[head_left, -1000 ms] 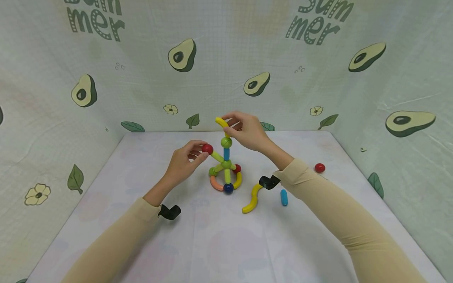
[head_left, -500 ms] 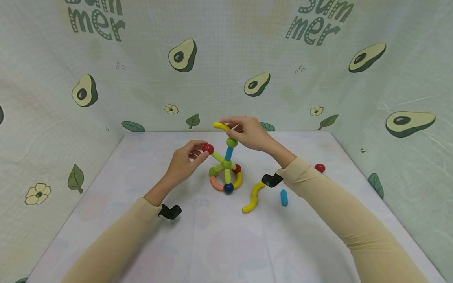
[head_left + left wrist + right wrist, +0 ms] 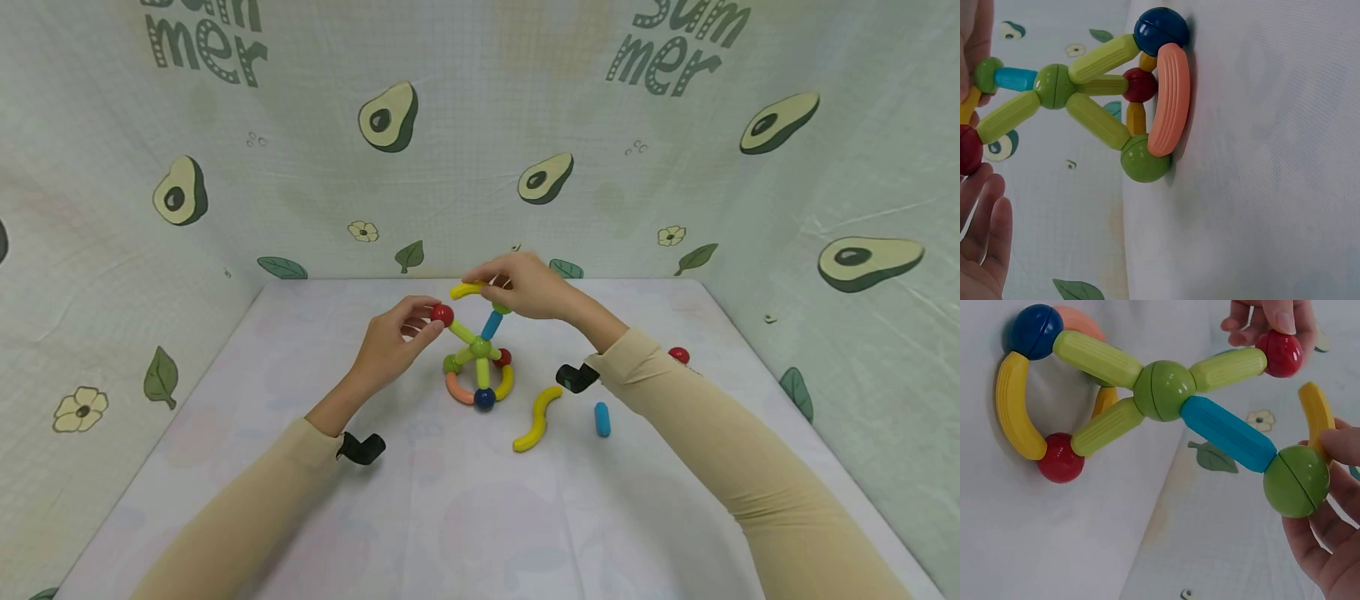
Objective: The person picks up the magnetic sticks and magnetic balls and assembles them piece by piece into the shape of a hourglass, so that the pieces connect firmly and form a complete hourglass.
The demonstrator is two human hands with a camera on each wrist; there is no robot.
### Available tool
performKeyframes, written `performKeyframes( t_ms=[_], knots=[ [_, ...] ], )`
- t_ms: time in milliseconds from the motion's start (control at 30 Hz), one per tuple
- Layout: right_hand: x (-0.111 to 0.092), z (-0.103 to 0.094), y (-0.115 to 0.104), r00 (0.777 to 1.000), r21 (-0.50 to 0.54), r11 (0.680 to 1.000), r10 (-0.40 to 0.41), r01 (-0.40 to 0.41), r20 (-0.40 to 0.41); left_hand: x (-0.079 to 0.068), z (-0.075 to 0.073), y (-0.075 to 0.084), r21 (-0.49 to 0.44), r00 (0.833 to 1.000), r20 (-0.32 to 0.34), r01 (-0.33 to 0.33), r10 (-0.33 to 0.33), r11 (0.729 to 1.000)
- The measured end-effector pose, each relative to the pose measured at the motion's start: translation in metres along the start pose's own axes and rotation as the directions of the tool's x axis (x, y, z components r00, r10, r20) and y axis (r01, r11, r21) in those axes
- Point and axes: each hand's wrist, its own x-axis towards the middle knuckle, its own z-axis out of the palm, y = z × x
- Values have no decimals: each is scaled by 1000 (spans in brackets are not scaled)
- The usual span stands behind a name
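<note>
A magnetic stick-and-ball structure stands on the table, with a green ball (image 3: 481,347) at its hub. My left hand (image 3: 390,342) pinches a red ball (image 3: 442,314) at the end of a light green stick (image 3: 461,332). With fingertips and thumb, my right hand (image 3: 528,287) grips a short curved yellow stick (image 3: 1316,415). That stick meets the upper green ball (image 3: 1297,481), which tops a tilted blue stick (image 3: 1229,434). In the right wrist view, the yellow stick's free end is apart from the red ball. The fingers partly hide the upper ball in the head view.
At the base, a dark blue ball (image 3: 484,399), an orange curved stick (image 3: 1170,100) and other parts form a ring. A wavy yellow stick (image 3: 537,421), a loose blue stick (image 3: 602,419) and a red ball (image 3: 678,355) lie to the right. Patterned cloth (image 3: 465,125) walls surround the table.
My right hand has come down, leaning the blue stick and upper green ball to the right. The yellow stick's free end has dropped towards the red ball. My left hand has hardly moved.
</note>
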Motion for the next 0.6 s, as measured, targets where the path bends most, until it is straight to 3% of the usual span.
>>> performKeyframes(
  t_ms=[133,600],
  knots=[
    [0,3,1,999,-9,1000,-20,20,30,1,0,0,-2,1000,0,-1,1,1000],
    [2,10,1,1000,11,1000,5,-5,-8,2,0,0,-6,1000,2,-8,8,1000]
  ],
)
